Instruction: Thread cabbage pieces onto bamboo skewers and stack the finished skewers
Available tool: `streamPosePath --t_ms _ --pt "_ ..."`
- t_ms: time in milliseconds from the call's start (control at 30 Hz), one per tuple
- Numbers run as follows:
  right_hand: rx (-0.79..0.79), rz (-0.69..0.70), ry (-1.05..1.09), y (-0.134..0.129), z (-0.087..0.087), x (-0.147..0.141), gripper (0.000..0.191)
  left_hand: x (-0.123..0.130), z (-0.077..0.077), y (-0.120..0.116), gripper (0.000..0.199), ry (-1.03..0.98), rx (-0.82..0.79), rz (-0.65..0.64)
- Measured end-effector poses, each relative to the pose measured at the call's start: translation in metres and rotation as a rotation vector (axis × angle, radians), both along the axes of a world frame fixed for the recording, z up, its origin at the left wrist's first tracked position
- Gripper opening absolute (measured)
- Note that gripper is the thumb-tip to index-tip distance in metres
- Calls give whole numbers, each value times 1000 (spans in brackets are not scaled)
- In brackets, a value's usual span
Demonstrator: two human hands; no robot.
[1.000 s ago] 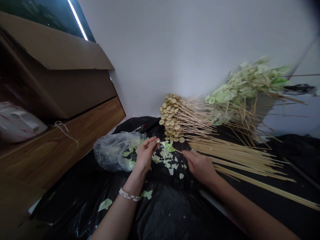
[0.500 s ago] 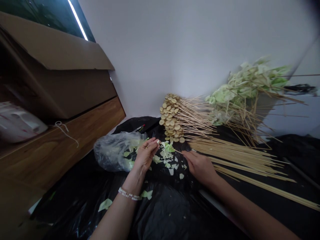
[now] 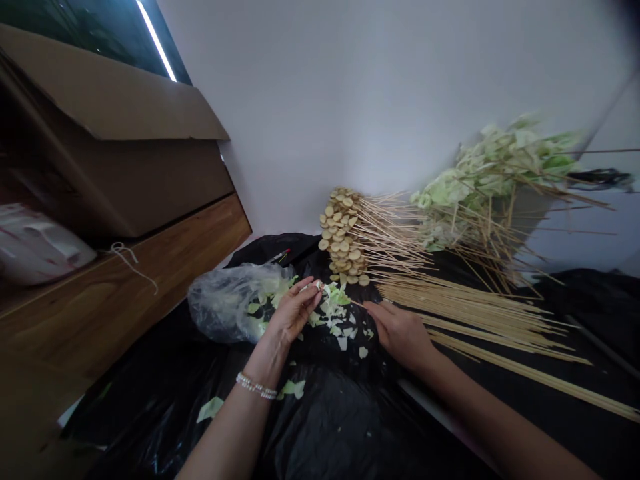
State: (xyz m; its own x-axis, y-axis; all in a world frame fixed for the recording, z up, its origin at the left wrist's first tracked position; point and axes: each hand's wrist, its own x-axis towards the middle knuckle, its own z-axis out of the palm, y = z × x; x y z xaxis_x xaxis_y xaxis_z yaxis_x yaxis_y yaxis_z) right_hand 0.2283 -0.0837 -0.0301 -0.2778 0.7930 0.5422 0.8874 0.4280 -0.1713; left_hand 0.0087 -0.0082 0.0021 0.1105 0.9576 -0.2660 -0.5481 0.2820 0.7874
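Note:
My right hand is closed around the near end of a thin wooden skewer that points left. Pale green cabbage pieces are threaded on its far part. At the skewer's left end, the fingers of my left hand pinch a small whitish cabbage piece. A beaded bracelet circles my left wrist. Loose cabbage scraps lie on the black plastic sheet under both hands. Left of my left hand lies a clear plastic bag with more cabbage at its mouth.
Skewered potato-like slices are stacked against the wall. Bare skewers lie on the right, and a heap of cabbage skewers rises behind them. A cardboard box and a white jug stand on a wooden surface at left.
My left hand has shifted very slightly, its fingers still at the skewer's left end. The right hand and the skewer look almost unmoved.

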Motion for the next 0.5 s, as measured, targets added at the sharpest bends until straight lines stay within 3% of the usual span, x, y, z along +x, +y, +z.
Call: streamPosePath --t_ms 367,500 --pt "-19 -10 -31 0 0 1 34 7 -7 -1 27 -16 -54 -63" --pt "-24 -23 -38 1 0 1 33 0 -3 0 28 86 21 -94"
